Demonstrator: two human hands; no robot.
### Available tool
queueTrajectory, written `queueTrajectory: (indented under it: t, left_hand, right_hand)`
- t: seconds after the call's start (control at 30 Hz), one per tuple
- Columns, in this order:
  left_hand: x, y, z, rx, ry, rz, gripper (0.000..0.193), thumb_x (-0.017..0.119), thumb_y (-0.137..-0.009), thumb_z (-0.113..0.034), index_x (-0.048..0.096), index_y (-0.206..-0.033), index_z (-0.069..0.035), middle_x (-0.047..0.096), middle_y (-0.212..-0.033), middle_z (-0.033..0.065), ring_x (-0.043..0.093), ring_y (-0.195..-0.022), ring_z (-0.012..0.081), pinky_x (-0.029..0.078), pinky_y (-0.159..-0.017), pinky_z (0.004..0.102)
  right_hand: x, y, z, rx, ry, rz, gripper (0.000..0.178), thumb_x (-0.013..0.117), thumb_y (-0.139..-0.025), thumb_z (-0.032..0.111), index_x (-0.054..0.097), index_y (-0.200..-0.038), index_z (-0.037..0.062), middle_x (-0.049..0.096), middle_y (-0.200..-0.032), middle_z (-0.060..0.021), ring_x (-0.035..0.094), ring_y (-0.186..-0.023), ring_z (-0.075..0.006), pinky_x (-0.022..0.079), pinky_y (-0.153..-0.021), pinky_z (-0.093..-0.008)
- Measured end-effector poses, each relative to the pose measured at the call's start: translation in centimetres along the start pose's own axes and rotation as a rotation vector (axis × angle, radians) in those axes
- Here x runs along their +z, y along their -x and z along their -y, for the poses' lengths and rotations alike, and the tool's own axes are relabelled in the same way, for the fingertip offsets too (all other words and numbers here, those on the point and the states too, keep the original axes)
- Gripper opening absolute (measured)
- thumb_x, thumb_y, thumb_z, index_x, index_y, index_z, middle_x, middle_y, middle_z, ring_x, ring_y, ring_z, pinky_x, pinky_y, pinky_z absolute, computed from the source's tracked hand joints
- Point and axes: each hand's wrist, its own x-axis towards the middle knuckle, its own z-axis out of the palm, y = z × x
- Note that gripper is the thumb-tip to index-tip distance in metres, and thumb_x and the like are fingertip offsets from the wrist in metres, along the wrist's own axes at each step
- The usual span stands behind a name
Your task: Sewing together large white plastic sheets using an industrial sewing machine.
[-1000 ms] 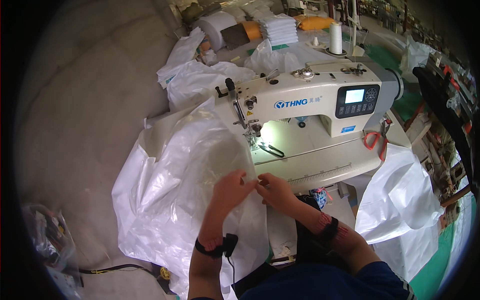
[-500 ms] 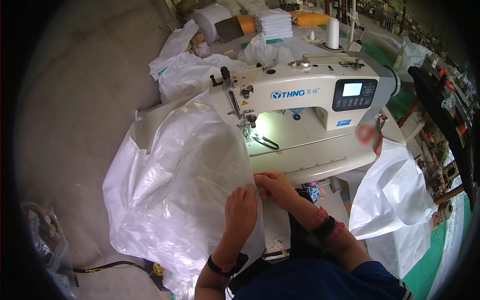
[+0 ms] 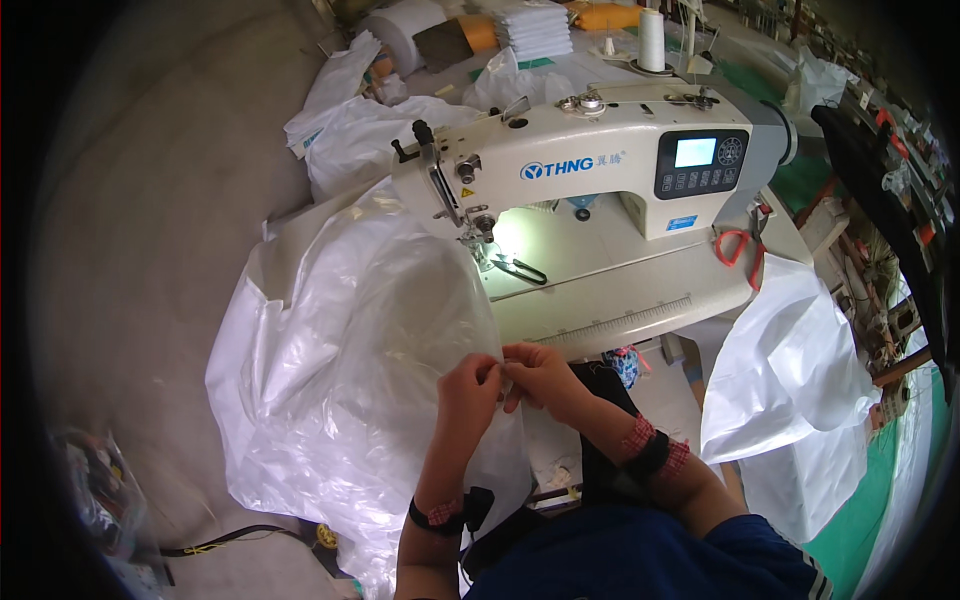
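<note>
A large sheet of white, shiny plastic (image 3: pixel 350 330) drapes over the left end of the table and hangs down in front of me. My left hand (image 3: pixel 470 390) pinches its right edge. Close beside it, my right hand (image 3: pixel 540 378) closes on the same edge, thumb and fingers together. Just beyond my hands stands a white sewing machine (image 3: pixel 590 160), its lamp lighting the needle area. Small black thread snips (image 3: pixel 522 271) lie on the machine bed near the needle. How the plastic is folded between my fingertips is hidden.
Red-handled scissors (image 3: pixel 735 248) rest at the right end of the bed. More white sheeting (image 3: pixel 785 370) hangs at the right. A white thread cone (image 3: pixel 651 42) and a stack of folded white pieces (image 3: pixel 533 28) stand at the back. A dark cable (image 3: pixel 230 535) lies on the floor.
My hands have drawn together at the plastic's edge, the left fingers now turned toward the right ones. The view has shifted slightly; the scissors, blurred before, now show sharply.
</note>
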Motion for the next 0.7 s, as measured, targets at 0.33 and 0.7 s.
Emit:
queueTrajectory:
  t: [0.33, 0.7]
  left_hand:
    - [-0.8, -0.9, 0.1, -0.012, 0.020, 0.048, 0.018, 0.059, -0.087, -0.011, 0.064, -0.094, 0.004, 0.067, -0.076, 0.0116, 0.064, -0.062, 0.0151, 0.050, -0.055, 0.0259]
    - [-4.3, -0.7, -1.5, -0.203, 0.644, 0.083, 0.013, 0.057, -0.086, -0.012, 0.060, -0.083, 0.000, 0.055, -0.062, 0.0032, 0.049, -0.049, 0.0103, 0.039, -0.047, 0.0239]
  right_hand:
    - [1.7, 0.7, -1.2, -0.284, 0.375, -0.180, 0.029, 0.044, -0.090, 0.002, 0.054, -0.116, -0.0052, 0.064, -0.082, -0.0115, 0.063, -0.052, -0.0158, 0.051, -0.046, -0.0258]
    - [0.7, 1.4, 0.7, -0.112, 0.296, -0.151, 0.031, 0.046, -0.090, 0.003, 0.049, -0.119, -0.0086, 0.066, -0.091, -0.0130, 0.066, -0.057, -0.0201, 0.052, -0.048, -0.0260]
